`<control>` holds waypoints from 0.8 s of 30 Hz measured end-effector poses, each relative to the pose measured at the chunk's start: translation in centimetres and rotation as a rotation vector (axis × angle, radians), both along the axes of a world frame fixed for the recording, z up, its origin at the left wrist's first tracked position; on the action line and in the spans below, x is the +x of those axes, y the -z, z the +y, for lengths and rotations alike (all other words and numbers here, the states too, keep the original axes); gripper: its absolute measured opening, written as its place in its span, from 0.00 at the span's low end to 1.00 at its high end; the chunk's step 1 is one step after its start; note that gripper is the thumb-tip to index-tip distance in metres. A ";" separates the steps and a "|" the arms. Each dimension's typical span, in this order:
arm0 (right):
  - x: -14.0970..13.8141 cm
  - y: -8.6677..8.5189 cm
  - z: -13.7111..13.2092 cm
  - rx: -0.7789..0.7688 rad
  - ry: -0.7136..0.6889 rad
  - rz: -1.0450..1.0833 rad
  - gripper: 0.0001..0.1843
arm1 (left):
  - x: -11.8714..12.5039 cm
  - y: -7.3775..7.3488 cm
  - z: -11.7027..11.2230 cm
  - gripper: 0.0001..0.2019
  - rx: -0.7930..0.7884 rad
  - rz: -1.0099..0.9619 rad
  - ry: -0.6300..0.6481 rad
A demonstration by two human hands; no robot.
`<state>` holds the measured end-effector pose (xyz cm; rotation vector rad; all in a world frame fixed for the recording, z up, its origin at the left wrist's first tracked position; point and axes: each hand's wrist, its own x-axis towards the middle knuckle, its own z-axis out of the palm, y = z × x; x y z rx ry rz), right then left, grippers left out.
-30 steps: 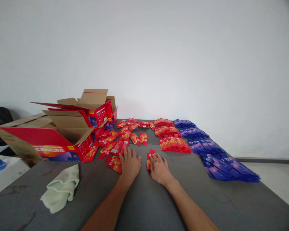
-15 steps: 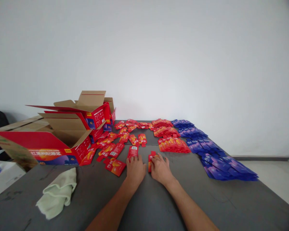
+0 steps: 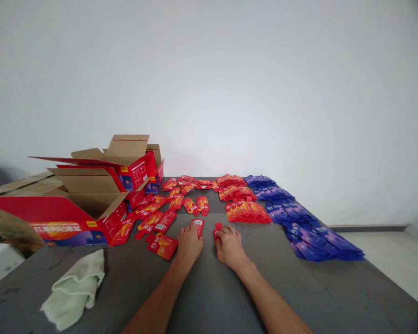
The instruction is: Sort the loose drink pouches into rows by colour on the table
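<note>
Low over the middle of the dark table, my left hand (image 3: 190, 243) is closed with its fingers on a flat red carton (image 3: 199, 226), whose barcode side faces up. A short gap to the right, my right hand (image 3: 230, 246) has its fingers curled over another flat red carton (image 3: 218, 227); most of that one is hidden beneath the hand. Just left of my left hand lies a loose red carton (image 3: 163, 245) with an orange print. Two more small flat cartons (image 3: 202, 204) lie beyond my hands.
Overlapping rows of red cartons (image 3: 247, 211) and blue cartons (image 3: 322, 242) lie to the right. Open red shipping boxes (image 3: 101, 225) stand at the left, with scattered red cartons (image 3: 156, 202) beside them. A pale green cloth (image 3: 75, 290) rests at front left.
My left hand has shifted slightly left and up, now covering the left side of its carton, which is tilted. The right carton is more covered by my right hand. The view has shifted slightly.
</note>
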<state>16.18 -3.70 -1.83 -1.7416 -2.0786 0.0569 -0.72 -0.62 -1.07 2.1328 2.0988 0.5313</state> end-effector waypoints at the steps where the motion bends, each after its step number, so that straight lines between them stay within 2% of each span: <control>1: 0.0 0.0 0.0 0.004 -0.002 0.007 0.13 | 0.0 -0.2 0.0 0.20 -0.003 -0.011 0.001; 3: 0.0 0.2 0.1 0.021 -0.010 0.029 0.12 | -0.1 -0.7 0.1 0.14 -0.025 -0.033 0.007; 7: 0.0 0.3 0.5 0.128 -0.059 0.130 0.18 | -0.6 -1.3 0.2 0.17 -0.059 -0.063 0.044; 9: 0.0 0.2 0.7 0.203 -0.103 0.181 0.21 | -0.6 -1.3 0.0 0.17 -0.037 -0.097 0.116; 12: -0.1 -0.2 0.9 0.290 -0.152 0.238 0.26 | -0.4 -1.4 -0.5 0.17 0.052 -0.172 0.288; 15: -0.2 -0.9 0.7 0.294 -0.187 0.284 0.19 | -0.1 -1.5 -0.8 0.17 0.186 -0.222 0.409; 17: -0.3 -1.5 0.5 0.270 -0.200 0.332 0.15 | -0.1 -1.4 -0.6 0.14 0.297 -0.298 0.377; 19: -0.3 -1.9 0.4 0.245 -0.185 0.402 0.17 | -0.2 -1.2 -0.3 0.13 0.408 -0.430 0.256; 20: -0.3 -2.0 0.3 0.233 -0.164 0.443 0.17 | -0.2 -1.1 -0.1 0.17 0.441 -0.516 0.187; 22: -0.5 -2.1 0.3 0.198 -0.108 0.529 0.17 | -0.2 -0.8 0.2 0.24 0.405 -0.732 0.071; 24: -0.7 -2.0 0.3 0.141 -0.053 0.618 0.16 | 0.1 -0.4 0.3 0.25 0.215 -0.993 0.046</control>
